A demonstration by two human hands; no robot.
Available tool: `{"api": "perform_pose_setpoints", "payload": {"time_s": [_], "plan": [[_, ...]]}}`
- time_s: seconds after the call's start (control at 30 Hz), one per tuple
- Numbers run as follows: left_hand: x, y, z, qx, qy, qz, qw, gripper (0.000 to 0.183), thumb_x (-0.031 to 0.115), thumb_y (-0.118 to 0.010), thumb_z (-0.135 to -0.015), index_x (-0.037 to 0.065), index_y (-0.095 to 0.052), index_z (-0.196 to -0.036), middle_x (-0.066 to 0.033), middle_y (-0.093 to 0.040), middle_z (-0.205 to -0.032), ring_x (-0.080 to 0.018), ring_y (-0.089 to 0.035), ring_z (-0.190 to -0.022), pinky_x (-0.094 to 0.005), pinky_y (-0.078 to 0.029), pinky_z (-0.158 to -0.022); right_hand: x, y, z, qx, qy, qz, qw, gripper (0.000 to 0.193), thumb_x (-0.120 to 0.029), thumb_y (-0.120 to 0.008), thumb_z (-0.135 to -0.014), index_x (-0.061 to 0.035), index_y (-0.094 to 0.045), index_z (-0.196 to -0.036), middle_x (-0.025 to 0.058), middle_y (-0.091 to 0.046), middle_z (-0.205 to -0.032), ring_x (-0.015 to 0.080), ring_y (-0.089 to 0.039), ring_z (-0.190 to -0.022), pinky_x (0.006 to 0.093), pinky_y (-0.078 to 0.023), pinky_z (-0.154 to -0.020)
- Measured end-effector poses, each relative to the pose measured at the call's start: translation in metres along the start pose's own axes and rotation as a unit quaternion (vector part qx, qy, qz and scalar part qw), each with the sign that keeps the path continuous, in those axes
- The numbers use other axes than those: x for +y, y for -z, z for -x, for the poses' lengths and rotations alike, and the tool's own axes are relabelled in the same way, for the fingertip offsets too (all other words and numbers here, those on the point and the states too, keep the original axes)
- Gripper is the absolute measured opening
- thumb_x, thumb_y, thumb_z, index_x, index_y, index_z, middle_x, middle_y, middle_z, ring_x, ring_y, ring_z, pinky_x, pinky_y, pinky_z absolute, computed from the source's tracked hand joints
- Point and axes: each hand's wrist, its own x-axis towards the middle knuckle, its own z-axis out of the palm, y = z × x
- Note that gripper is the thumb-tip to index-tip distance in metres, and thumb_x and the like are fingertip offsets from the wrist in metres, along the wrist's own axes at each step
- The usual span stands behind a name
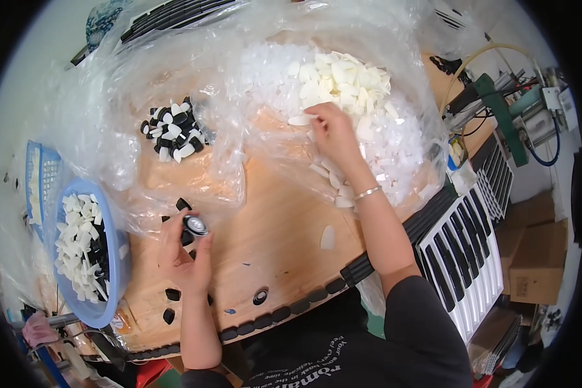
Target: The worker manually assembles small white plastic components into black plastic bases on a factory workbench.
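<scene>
My left hand (186,262) is closed around a small black oval piece with a shiny, silvery face (195,225), held up between thumb and fingers. Over the far right of the table, my right hand (335,134) pinches a flat white oval piece (300,120) at the edge of a heap of cream oval pieces (354,83). Translucent white pieces (398,158) lie around that heap on plastic sheeting. Several black pieces (172,295) are scattered near my left hand, partly hidden by it. A black ring-like piece (260,296) rests near the front edge.
A blue basin (118,275) of white and black pieces stands at left, beside a blue basket (50,174). Black-and-white pieces (173,131) are heaped on plastic. At right are a white rack with black strips (462,249), a green-armed machine (501,116) and cardboard boxes (537,265).
</scene>
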Motion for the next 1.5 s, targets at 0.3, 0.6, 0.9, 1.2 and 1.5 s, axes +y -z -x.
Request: {"api": "perform_pose_setpoints", "payload": {"time_s": [0.3,0.6,0.9,1.2,1.5], "plan": [[0.006,-0.005,-0.006,-0.068,-0.169,-0.136,0.974,0.046,-0.003,-0.074,-0.068,-0.001,-0.061,-0.112,-0.0104,-0.066,-0.096,-0.0238,-0.059,-0.086,-0.0311,-0.047,-0.072,0.006,-0.043,-0.054,-0.157,0.045,0.265,0.95,0.015,-0.003,-0.06,-0.08,-0.0054,-0.069,-0.092,0.0141,-0.064,-0.098,0.0317,-0.062,-0.092,0.042,-0.051,-0.078],[0.009,-0.001,-0.016,-0.018,-0.162,-0.135,0.977,0.04,-0.004,-0.076,-0.064,-0.001,-0.065,-0.101,-0.0133,-0.065,-0.092,-0.0261,-0.06,-0.082,-0.0317,-0.048,-0.072,0.009,-0.051,-0.063,-0.095,0.026,0.28,0.955,0.012,-0.016,-0.067,-0.079,-0.0048,-0.068,-0.084,0.0157,-0.065,-0.085,0.0309,-0.064,-0.082,0.042,-0.051,-0.07],[0.001,-0.004,-0.012,0.011,-0.228,-0.193,0.954,0.046,-0.001,-0.077,-0.061,-0.002,-0.064,-0.105,-0.0146,-0.064,-0.093,-0.0302,-0.06,-0.083,-0.0357,-0.048,-0.073,-0.168,-0.024,0.053,-0.248,0.091,-0.214,0.94,0.01,0.003,-0.06,-0.083,-0.0019,-0.055,-0.089,0.0107,-0.052,-0.107,0.0169,-0.052,-0.08,0.0259,-0.043,-0.067],[0.001,-0.009,-0.007,-0.033,-0.298,-0.227,0.927,0.041,0.003,-0.075,-0.064,-0.006,-0.063,-0.102,-0.0129,-0.062,-0.094,-0.0289,-0.06,-0.083,-0.0381,-0.049,-0.07,-0.171,-0.032,0.078,-0.199,0.131,-0.097,0.966,0.008,0.005,-0.058,-0.083,0.0023,-0.057,-0.09,0.0146,-0.052,-0.107,0.0247,-0.058,-0.08,0.0301,-0.048,-0.067],[0.002,-0.008,-0.011,-0.038,-0.307,-0.207,0.928,0.044,0.001,-0.074,-0.061,-0.006,-0.063,-0.103,-0.0133,-0.062,-0.094,-0.0284,-0.06,-0.082,-0.0374,-0.049,-0.07,-0.151,-0.025,0.066,-0.303,-0.077,-0.361,0.878,0.01,0.006,-0.059,-0.086,0.0005,-0.06,-0.094,0.0121,-0.06,-0.112,0.0114,-0.061,-0.079,0.0232,-0.05,-0.068]]}}
